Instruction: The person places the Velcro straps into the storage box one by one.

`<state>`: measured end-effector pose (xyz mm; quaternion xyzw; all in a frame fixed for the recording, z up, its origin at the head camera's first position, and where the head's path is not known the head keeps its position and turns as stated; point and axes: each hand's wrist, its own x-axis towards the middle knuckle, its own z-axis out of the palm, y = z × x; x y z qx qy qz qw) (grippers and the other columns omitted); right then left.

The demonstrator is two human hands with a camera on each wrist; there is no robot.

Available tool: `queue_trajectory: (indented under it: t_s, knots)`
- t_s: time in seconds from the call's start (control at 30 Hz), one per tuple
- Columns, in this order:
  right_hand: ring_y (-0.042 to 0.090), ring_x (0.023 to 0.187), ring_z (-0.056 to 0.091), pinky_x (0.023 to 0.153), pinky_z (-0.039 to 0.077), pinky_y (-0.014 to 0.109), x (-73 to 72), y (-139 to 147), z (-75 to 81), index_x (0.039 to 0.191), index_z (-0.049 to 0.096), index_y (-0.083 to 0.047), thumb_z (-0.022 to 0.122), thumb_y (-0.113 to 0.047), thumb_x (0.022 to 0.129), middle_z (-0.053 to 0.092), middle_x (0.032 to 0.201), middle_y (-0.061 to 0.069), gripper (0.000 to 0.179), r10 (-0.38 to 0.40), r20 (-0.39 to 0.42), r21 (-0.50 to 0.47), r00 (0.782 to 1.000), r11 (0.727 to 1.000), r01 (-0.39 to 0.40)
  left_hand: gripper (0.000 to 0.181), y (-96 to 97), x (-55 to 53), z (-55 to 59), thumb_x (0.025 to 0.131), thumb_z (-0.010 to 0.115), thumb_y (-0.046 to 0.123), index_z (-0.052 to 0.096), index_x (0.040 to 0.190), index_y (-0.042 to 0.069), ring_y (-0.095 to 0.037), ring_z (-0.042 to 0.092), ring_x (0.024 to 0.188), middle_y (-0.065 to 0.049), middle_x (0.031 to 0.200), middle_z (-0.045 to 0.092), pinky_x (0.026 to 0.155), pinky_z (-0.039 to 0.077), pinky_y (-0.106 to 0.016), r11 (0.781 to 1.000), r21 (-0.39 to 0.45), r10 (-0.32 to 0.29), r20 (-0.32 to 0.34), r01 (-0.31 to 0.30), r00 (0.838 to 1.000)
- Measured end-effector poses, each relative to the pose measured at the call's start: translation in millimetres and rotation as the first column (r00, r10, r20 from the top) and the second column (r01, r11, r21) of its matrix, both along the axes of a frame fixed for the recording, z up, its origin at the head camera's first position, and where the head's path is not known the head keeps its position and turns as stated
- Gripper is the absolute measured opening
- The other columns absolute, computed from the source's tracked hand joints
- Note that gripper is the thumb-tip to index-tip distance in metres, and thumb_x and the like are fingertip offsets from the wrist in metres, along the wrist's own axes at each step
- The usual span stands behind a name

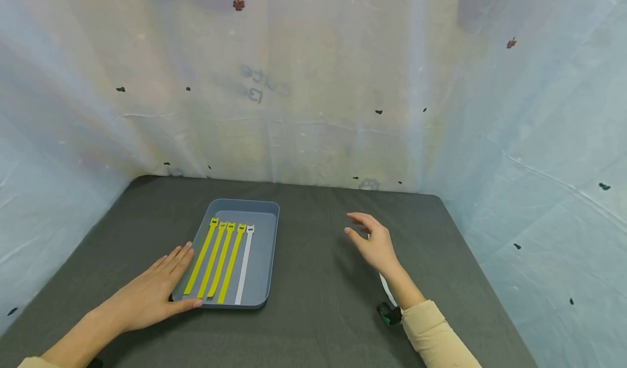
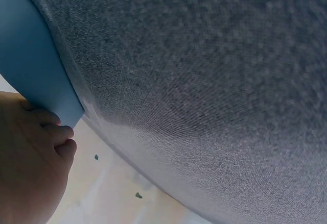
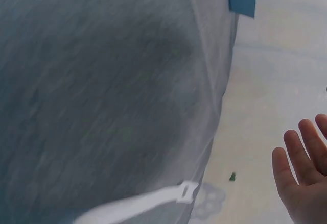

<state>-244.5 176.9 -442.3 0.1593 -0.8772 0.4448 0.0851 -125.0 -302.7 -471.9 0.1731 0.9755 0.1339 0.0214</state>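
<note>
A blue-grey tray (image 1: 264,259) holds several yellow cable ties (image 1: 210,262) and one white cable tie (image 1: 243,267), laid side by side with their slotted heads at the far end. My left hand (image 1: 152,294) rests at the tray's near left corner, fingers straight along the left side and thumb on the near rim. Over the table to the right, my right hand (image 1: 374,245) hovers with relaxed fingers and nothing in its grasp. Another white cable tie (image 1: 387,289) lies beneath it, partly hidden by the hand and forearm; its slotted head (image 3: 187,192) shows in the right wrist view.
A dark grey cloth covers the table (image 1: 313,330). Pale sheeting (image 1: 313,85) with small dark marks hangs behind it and along both sides. A black and green wrist strap (image 1: 389,313) sits at my right wrist.
</note>
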Motion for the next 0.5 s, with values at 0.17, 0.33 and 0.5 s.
queue_trajectory:
  t_s: [0.17, 0.33, 0.5]
  knots:
    - [0.032, 0.126, 0.062, 0.103, 0.053, 0.056, -0.1, 18, -7.3, 0.138, 0.066, -0.012, 0.072, -0.019, 0.1, 0.064, 0.139, 0.01, 0.039, -0.025, 0.0, 0.034, 1.0, 0.999, 0.025, 0.115, 0.0, -0.3, -1.4, 0.09, 0.06, 0.076, 0.021, 0.163, -0.004, -0.046, 0.022, 0.155, -0.024, 0.171, 0.018, 0.129, 0.011, -0.053, 1.0, 0.004, 0.009, 0.022, -0.009, 1.0]
    - [0.035, 0.127, 0.06, 0.104, 0.052, 0.055, -1.9, 34, -13.5, 0.139, 0.065, -0.01, 0.072, -0.018, 0.101, 0.063, 0.139, 0.012, 0.039, -0.051, 0.035, 0.057, 0.998, 0.997, 0.049, 0.116, -0.6, -0.4, -1.2, 0.09, 0.059, 0.077, 0.02, 0.164, -0.004, -0.046, 0.022, 0.155, -0.024, 0.171, 0.018, 0.127, 0.016, -0.058, 1.0, 0.0, 0.011, 0.024, -0.011, 1.0]
    - [0.038, 0.126, 0.061, 0.103, 0.053, 0.056, -7.4, 49, -22.1, 0.139, 0.064, -0.006, 0.07, -0.018, 0.101, 0.062, 0.138, 0.016, 0.04, -0.071, 0.044, 0.107, 0.997, 0.992, 0.066, 0.115, 0.9, -1.1, 2.1, 0.09, 0.06, 0.076, 0.022, 0.163, -0.004, -0.047, 0.023, 0.154, -0.024, 0.17, 0.019, 0.124, 0.023, -0.062, 1.0, -0.004, 0.007, 0.03, -0.007, 1.0]
